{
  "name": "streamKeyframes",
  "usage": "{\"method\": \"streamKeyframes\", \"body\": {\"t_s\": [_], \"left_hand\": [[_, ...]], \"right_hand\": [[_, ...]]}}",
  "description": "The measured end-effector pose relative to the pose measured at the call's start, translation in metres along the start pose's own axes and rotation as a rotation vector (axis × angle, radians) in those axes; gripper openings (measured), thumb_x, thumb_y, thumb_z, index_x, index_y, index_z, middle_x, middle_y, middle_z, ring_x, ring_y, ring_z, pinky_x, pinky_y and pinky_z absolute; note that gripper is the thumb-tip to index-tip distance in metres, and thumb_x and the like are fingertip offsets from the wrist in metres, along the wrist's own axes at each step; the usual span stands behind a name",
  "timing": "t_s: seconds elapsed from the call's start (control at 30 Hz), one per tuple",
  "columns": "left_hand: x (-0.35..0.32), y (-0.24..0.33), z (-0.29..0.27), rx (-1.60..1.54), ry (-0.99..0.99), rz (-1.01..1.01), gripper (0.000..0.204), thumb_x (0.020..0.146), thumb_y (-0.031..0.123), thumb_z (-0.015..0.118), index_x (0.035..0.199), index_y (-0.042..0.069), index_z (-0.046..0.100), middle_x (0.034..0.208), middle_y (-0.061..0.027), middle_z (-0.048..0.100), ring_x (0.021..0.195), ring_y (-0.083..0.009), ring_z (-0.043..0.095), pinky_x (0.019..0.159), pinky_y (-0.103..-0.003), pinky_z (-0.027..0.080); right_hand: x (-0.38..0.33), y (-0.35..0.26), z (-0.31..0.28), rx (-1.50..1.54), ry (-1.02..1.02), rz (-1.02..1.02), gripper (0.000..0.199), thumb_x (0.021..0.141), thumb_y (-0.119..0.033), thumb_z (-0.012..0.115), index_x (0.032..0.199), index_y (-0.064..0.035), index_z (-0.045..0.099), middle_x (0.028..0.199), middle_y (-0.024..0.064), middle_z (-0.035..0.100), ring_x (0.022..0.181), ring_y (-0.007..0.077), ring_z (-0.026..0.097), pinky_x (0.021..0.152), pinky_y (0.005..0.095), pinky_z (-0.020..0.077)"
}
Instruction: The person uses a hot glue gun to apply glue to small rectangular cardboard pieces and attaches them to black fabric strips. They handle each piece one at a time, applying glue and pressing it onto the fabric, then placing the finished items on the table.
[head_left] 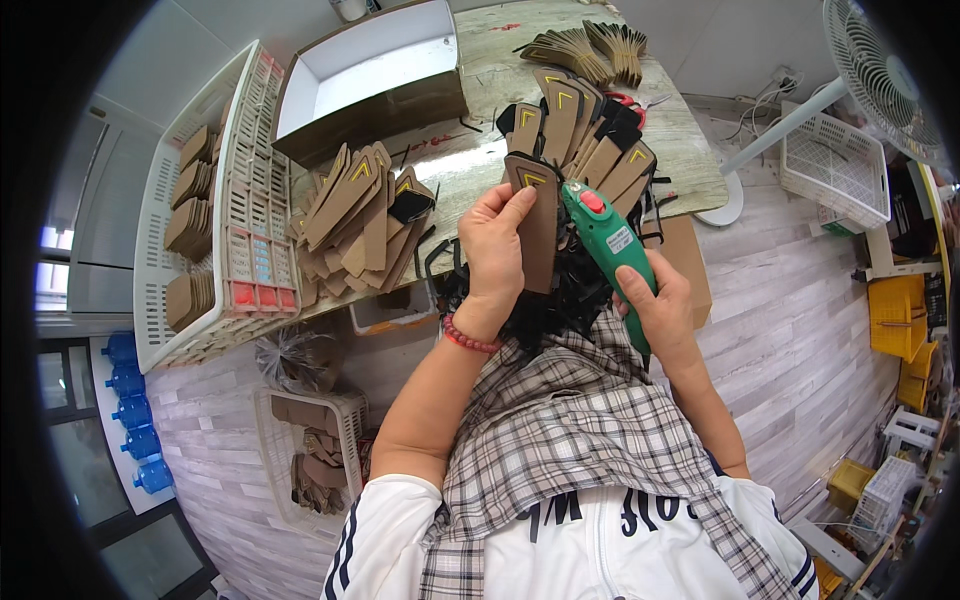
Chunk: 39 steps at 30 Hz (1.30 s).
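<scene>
**Head view: tag in one hand, glue gun in the other**

Head camera looked down over your plaid checked apron (560,420) and white shirt, with both forearms rising from the lower edge. Your left hand (497,245), a red bead bracelet (470,338) at its wrist, pinched a long brown cardboard tag with a yellow chevron at its top (535,215), fingers wrapped over its left edge and holding it upright. Your right hand (660,305) was clenched around the handle of a green glue gun with a red button (605,230); the gun's nozzle end sat just beside the upper right edge of that tag, though you could not tell whether it touched. Beneath both hands lay a dark tangle of black cords (560,295).

Beyond your hands, on the pale wood-grain table (480,90), a fan of the same brown tags (585,125) stood just behind the held one, and a second loose heap (355,215) lay to the left. Farther left sat a white slotted plastic crate (245,150) with stacked tags inside. At the far edge stood an open brown cardboard box with a white interior (370,70), and another bundle of tags (590,48) lay near the table's far right corner. A white standing fan (875,70) was off to the right.
</scene>
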<state>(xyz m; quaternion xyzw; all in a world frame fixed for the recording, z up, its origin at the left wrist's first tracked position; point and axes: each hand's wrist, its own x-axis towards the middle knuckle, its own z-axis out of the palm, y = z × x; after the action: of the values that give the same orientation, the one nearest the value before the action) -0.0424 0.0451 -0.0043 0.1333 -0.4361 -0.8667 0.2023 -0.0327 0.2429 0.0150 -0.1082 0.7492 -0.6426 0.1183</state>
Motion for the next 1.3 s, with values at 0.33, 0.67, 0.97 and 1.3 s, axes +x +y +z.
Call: {"method": "streamKeyframes", "body": {"t_s": [0.33,0.67,0.97,1.3], "left_hand": [[0.012,0.021,-0.013,0.342,-0.126,0.095,0.014,0.092,0.006,0.059,0.098,-0.004,0.067,0.084,-0.0001,0.066,0.071,-0.0037,0.056,0.064,-0.019,0.046],[0.011,0.032,-0.017,0.51,-0.298,0.026,0.013,0.089,0.008,0.061,0.092,-0.003,0.069,0.078,0.0033,0.064,0.069,-0.0021,0.052,0.063,-0.018,0.043],[0.027,0.053,-0.025,0.636,-0.441,-0.029,0.012,0.087,0.008,0.063,0.089,-0.003,0.068,0.073,0.0042,0.061,0.068,-0.0021,0.051,0.062,-0.019,0.043],[0.047,0.093,-0.018,0.972,-0.706,-0.19,0.013,0.085,0.011,0.064,0.084,-0.002,0.065,0.069,0.0028,0.057,0.066,-0.0043,0.049,0.062,-0.021,0.042]], "right_hand": [[-0.002,0.0,-0.003,0.022,-0.041,-0.013,0.031,0.089,-0.028,0.067,0.1,0.0006,0.062,0.068,0.0016,0.059,0.056,0.0066,0.053,0.052,0.0224,0.0433],[0.001,-0.001,-0.008,0.03,-0.076,-0.03,0.03,0.089,-0.027,0.067,0.099,0.0002,0.062,0.068,0.0002,0.057,0.057,0.0062,0.052,0.052,0.0222,0.0428],[0.0,-0.007,-0.013,0.049,-0.092,-0.033,0.029,0.089,-0.025,0.067,0.102,0.0002,0.062,0.068,0.0001,0.057,0.057,0.0055,0.052,0.053,0.0217,0.0431],[0.001,-0.004,-0.018,-0.032,-0.165,-0.075,0.029,0.091,-0.026,0.064,0.101,0.0007,0.06,0.069,0.0016,0.058,0.059,0.0069,0.054,0.053,0.0219,0.0437]]}}
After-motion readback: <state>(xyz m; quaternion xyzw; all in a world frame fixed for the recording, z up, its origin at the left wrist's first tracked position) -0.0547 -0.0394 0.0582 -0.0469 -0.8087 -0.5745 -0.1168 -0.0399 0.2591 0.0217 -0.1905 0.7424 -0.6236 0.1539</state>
